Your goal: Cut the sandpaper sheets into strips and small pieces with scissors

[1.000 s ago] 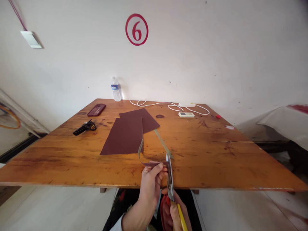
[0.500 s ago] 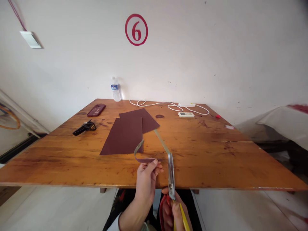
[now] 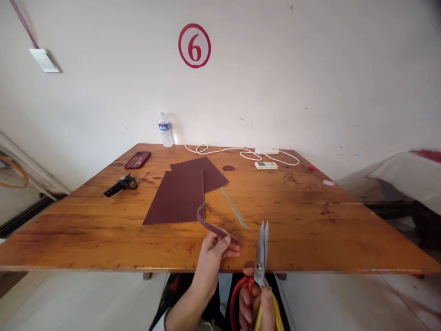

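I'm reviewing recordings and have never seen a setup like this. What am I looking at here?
There is no machine: a person works bare-handed, seen from one camera worn on the head, looking forward and down. The left-hand grip pinches a narrow, curling maroon strip; the right-hand grip holds red-and-yellow-handled scissors, slightly open. On the wooden table lie two overlapping maroon sheets, a pale strip, a phone, a black strapped item and a white cable; a plastic bottle stands near the wall.

The wooden table [image 3: 292, 220] bears a water bottle [image 3: 166, 132], power strip [image 3: 267, 151] and remote control [image 3: 266, 165] toward its back edge, phone [image 3: 138, 160] and black strap [image 3: 119, 186] toward its left, maroon sheets [image 3: 179, 197] and khaki strip [image 3: 234, 208] mid-table.
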A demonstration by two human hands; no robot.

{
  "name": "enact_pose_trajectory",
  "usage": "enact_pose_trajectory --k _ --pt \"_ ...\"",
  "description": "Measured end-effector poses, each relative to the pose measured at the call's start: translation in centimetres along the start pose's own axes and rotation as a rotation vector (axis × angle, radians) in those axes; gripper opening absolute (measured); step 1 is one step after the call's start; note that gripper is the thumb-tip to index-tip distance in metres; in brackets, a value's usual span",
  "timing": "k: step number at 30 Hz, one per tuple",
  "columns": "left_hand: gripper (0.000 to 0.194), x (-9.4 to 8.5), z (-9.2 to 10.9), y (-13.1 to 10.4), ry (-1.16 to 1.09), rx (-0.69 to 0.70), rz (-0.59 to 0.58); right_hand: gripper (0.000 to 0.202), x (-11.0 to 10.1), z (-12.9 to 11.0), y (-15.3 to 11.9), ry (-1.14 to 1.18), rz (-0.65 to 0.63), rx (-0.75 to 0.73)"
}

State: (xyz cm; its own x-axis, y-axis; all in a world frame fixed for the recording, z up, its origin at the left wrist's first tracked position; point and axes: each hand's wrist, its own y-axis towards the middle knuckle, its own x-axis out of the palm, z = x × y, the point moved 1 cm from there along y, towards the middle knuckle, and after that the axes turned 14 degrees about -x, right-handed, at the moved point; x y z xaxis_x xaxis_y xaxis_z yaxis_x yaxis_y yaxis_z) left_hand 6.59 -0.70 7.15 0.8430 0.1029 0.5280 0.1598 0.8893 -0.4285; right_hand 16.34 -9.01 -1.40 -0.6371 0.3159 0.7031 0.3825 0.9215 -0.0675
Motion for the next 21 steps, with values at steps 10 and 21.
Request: enact_pose_trajectory --k 10,21 --pt "0.018 1.9 -0.9 1.2 0.079 -0.192 -0.129 0.057 0.6 -0.1 0.7 0.046 0.068 -0.028" --pt "0.024 1.1 0.4 1.2 0.001 -0.018 -0.035 0.054 0.9 -0.2 0.5 -0.034 0.06 0.001"
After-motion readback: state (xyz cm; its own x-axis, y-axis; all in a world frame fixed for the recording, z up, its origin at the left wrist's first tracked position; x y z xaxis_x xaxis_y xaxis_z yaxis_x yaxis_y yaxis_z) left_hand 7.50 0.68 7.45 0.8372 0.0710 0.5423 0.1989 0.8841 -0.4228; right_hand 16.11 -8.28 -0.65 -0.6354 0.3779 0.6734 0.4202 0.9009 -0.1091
